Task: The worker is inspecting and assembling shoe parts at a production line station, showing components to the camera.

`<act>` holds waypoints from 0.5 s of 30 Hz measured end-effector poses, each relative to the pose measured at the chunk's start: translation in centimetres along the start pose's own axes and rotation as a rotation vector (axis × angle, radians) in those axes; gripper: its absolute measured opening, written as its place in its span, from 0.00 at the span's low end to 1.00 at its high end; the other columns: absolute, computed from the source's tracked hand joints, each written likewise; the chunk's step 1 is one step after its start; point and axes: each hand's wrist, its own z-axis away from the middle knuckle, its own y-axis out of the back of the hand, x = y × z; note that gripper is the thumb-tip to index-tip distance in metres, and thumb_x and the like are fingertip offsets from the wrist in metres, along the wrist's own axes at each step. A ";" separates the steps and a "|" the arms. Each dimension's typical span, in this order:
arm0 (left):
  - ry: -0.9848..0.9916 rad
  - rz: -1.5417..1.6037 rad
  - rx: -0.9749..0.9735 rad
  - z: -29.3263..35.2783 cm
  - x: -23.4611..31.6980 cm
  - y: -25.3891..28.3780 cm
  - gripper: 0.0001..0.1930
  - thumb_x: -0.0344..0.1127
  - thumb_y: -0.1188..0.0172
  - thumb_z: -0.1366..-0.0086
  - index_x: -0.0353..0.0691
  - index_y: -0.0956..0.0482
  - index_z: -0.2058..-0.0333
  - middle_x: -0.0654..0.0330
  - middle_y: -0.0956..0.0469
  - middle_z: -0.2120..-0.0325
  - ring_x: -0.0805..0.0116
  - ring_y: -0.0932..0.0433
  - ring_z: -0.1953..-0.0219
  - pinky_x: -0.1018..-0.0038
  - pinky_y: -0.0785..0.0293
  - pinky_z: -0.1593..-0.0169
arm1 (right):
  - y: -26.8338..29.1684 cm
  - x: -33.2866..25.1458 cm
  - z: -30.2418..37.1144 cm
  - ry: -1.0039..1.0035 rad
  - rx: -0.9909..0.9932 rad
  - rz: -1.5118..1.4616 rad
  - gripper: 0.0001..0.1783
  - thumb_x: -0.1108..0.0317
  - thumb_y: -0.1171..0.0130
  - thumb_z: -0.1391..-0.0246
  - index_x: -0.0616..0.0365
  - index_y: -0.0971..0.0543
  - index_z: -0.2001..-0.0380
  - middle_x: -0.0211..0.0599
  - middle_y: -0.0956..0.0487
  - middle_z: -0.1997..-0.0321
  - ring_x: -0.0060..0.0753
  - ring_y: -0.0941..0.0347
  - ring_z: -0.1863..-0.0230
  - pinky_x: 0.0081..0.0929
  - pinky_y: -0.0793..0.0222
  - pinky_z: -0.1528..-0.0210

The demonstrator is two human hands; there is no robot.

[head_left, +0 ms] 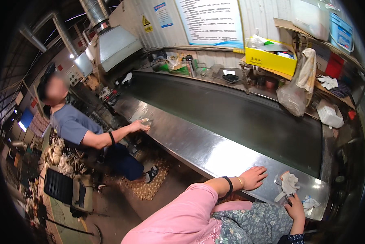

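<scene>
My left hand lies flat on the shiny metal ledge, fingers stretched out and nothing under them that I can see. A black band and a gold-coloured bracelet circle that wrist. At the ledge's near right end, my right hand rests by the edge with thumb and index finger apart. Right by its fingertips lies a crumpled white work glove; a small dark patch between thumb and finger is too unclear to name. Beside that hand is a small white and blue crumpled piece.
A dark conveyor belt runs beyond the ledge. At left another person stands with a hand on the ledge. A yellow box sits on the shelf, a plastic bag hanging beside it. A black chair stands lower left.
</scene>
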 end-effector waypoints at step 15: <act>-0.009 -0.037 -0.023 0.9 -1.2 0.0 0.26 0.43 0.47 0.36 0.36 0.32 0.42 0.45 0.37 0.39 0.48 0.40 0.36 0.57 0.42 0.35 | 0.2 -2.0 -0.2 -0.048 0.081 -0.053 0.27 0.61 0.34 0.58 0.58 0.21 0.52 0.59 0.32 0.37 0.59 0.30 0.44 0.41 0.33 0.42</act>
